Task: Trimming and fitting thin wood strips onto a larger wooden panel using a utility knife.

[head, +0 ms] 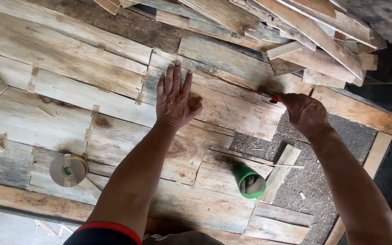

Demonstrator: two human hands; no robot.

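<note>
The left hand [174,100] lies flat, fingers spread, on a plank [232,111] near the desk's [355,111] far right edge, while the right hand [304,112], its grip closed on a red-tipped tool [273,99], meets the plank's end.

Surface: you have a dark, rough board [314,177] under everything, framed by a wooden edge strip [377,152] on the right.
Covering: you see weathered wood pieces [69,100] laid flat edge to edge over most of it, joined by small bits of tape.
Bare patch: the board shows at lower right, strewn with sawdust.
On the wood: a tape roll [68,170] at left, a green cup [249,180] near the bare patch.
Far edge: loose planks [305,27] heaped up.
</note>
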